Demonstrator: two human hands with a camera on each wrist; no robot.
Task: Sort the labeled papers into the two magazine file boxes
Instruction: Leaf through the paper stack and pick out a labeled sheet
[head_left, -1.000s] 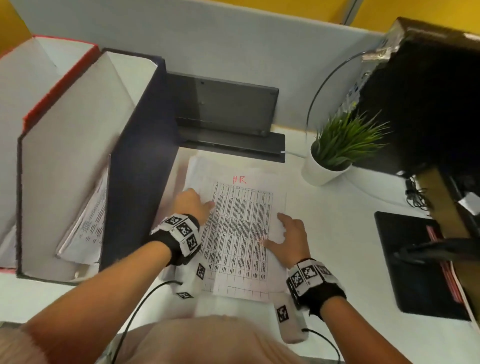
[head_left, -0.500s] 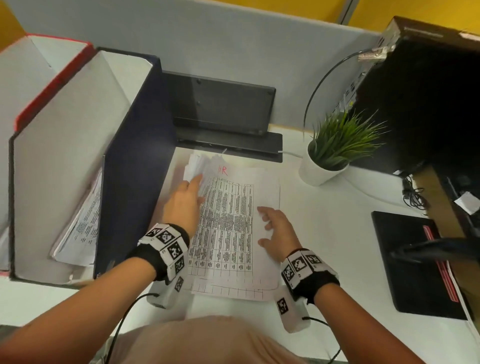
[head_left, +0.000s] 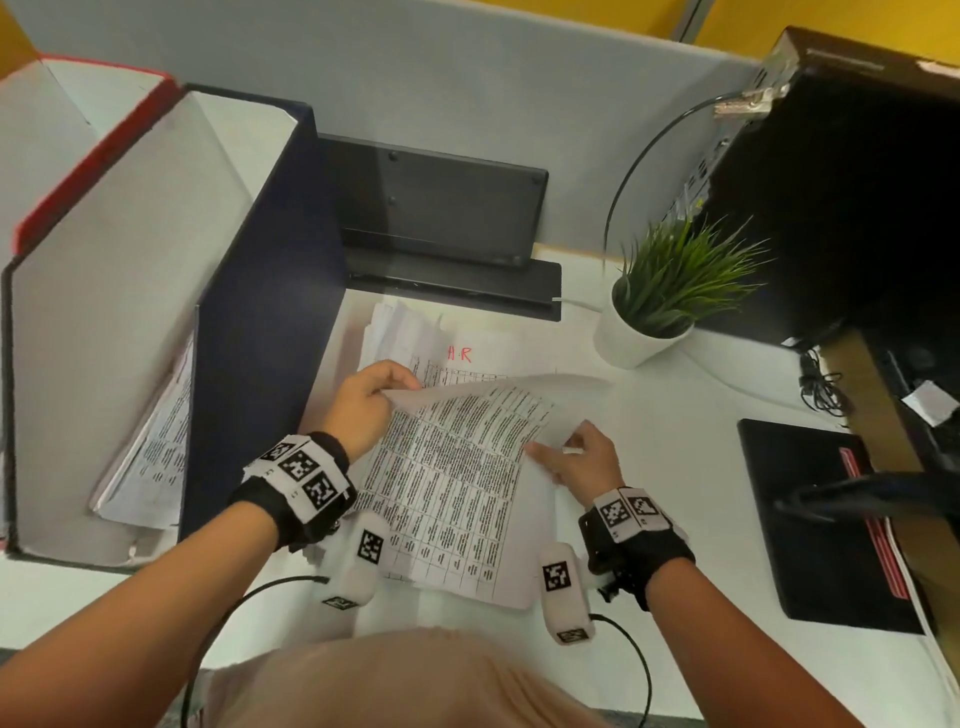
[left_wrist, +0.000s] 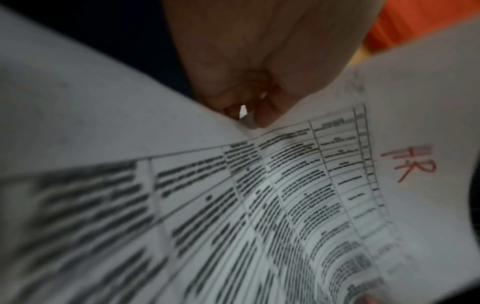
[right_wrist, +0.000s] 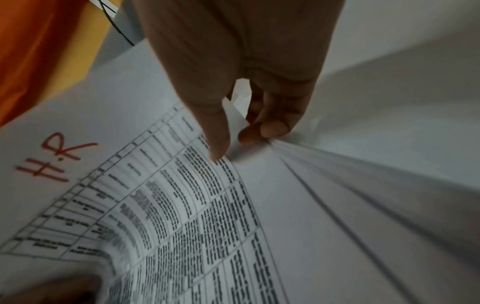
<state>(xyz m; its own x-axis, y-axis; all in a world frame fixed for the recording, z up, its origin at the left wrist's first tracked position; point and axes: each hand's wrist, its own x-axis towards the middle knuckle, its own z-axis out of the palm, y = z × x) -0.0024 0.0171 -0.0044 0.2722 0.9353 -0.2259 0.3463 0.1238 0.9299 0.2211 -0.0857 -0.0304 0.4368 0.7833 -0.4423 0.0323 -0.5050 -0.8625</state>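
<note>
A stack of printed table sheets (head_left: 457, 499) lies on the white desk before me. My left hand (head_left: 397, 391) pinches the top sheet's far left corner and lifts it, so its blank back (head_left: 498, 388) curls over. At the sheet's right edge my right hand (head_left: 551, 453) pinches it too. The sheet beneath shows a red "H.R" label (head_left: 460, 354), also seen as the red label (left_wrist: 410, 162) and the red label (right_wrist: 54, 158). The navy file box (head_left: 260, 338) stands left of the stack with papers (head_left: 156, 457) inside. The red file box (head_left: 98, 153) stands beyond it.
A potted plant (head_left: 670, 291) stands right of the stack. A black monitor base (head_left: 441, 208) sits behind the papers against the grey partition. A black computer case (head_left: 857, 182) and a black pad (head_left: 821, 519) fill the right side, with cables near them.
Both hands lay flat on the stack before. The left hand slid to the far left corner and now lifts the top sheet; the right hand has taken its right edge.
</note>
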